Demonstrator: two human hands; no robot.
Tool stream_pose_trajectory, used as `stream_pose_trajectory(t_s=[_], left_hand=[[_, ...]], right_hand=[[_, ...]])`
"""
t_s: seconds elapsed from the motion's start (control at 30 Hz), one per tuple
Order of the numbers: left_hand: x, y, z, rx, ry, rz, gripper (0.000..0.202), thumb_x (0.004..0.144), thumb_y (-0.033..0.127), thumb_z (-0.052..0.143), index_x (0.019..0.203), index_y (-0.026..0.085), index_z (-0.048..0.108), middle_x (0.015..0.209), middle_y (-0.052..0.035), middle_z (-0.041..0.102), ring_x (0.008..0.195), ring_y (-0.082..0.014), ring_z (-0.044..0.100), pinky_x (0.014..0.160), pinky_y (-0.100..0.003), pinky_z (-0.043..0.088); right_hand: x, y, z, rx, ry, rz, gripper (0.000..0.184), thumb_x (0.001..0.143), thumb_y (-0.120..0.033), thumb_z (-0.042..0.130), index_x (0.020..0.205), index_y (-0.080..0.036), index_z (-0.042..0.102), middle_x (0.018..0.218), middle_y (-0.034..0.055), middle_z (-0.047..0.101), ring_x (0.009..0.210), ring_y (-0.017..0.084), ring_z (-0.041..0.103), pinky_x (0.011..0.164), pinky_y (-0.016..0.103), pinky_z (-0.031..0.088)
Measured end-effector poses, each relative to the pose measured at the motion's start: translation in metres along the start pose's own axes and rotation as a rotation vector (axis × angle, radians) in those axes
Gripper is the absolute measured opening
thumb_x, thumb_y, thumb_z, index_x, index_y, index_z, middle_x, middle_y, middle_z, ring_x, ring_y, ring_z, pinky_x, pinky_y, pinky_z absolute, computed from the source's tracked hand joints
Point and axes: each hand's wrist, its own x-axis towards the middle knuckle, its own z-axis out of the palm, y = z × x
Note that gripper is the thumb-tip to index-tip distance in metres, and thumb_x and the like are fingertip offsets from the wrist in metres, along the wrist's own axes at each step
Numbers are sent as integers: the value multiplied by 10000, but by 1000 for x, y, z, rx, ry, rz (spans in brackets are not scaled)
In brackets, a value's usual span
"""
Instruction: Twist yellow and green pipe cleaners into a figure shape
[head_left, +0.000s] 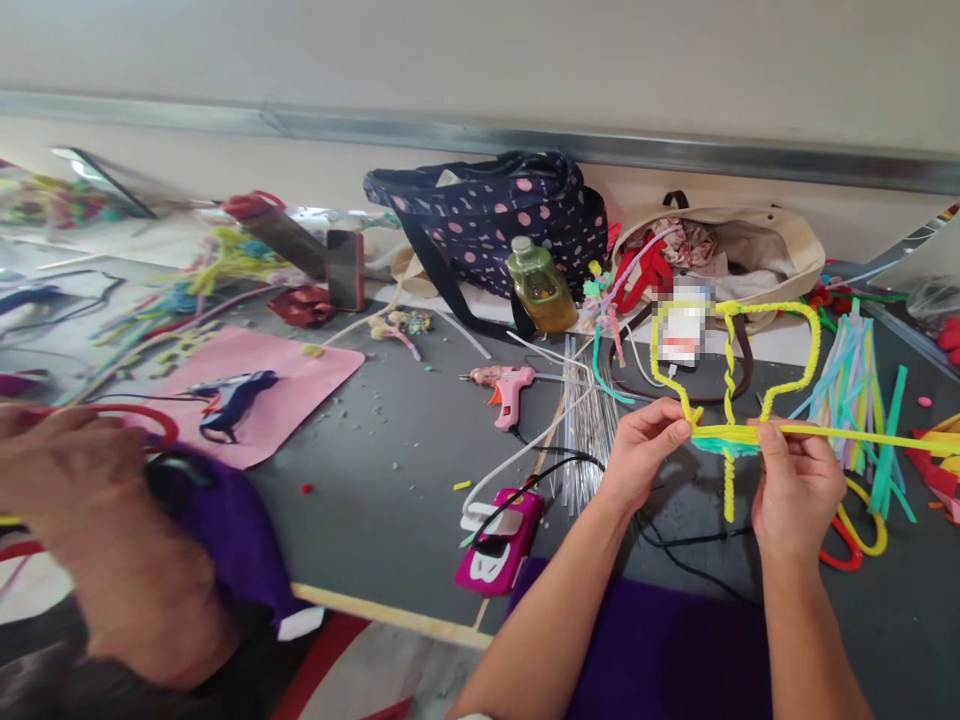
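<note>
A yellow pipe-cleaner frame, wide at the top and narrow at the bottom, has a twisted yellow stem down its middle. Across its narrow end lie long yellow pipe cleaners, which trail off to the right edge, with a turquoise band just below. My left hand pinches the left end of this crossing between thumb and fingers. My right hand grips the yellow pipe cleaners a little to the right. Below my right hand, yellow-and-red-handled scissors rest on the table.
A pink glue gun, a magenta device with a black cord, and silvery strips lie left of my arms. Pastel pipe cleaners are at right. Bags and a bottle stand behind. A co-worker's arm is at far left.
</note>
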Motion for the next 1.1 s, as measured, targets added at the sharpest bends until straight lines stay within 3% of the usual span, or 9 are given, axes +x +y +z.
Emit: stream_pose_trajectory(t_s=[0.27, 0.53, 1.1], left_hand=[[1, 1, 1, 4, 36, -28, 257, 661, 362, 813, 722, 150, 681, 708, -1, 588, 666, -99, 487, 644, -231, 393], [0, 5, 3, -44, -25, -41, 257, 578, 289, 863, 724, 151, 702, 739, -9, 631, 683, -112, 551, 675, -236, 440], [-4, 8, 6, 53, -55, -47, 263, 678, 373, 794, 685, 139, 675, 704, -16, 581, 655, -108, 482, 643, -228, 381]], right_hand=[[1, -1, 0, -25, 6, -17, 210, 710, -343, 767, 764, -159, 682, 716, 39, 714, 639, 161, 662, 591, 269, 513], [2, 1, 0, -58, 33, -26, 233, 709, -372, 760, 748, -160, 671, 716, 44, 714, 636, 165, 660, 584, 273, 514], [1, -3, 0, -49, -7, -42, 204, 729, -349, 748, 754, -161, 672, 715, 46, 720, 639, 173, 673, 601, 289, 525]])
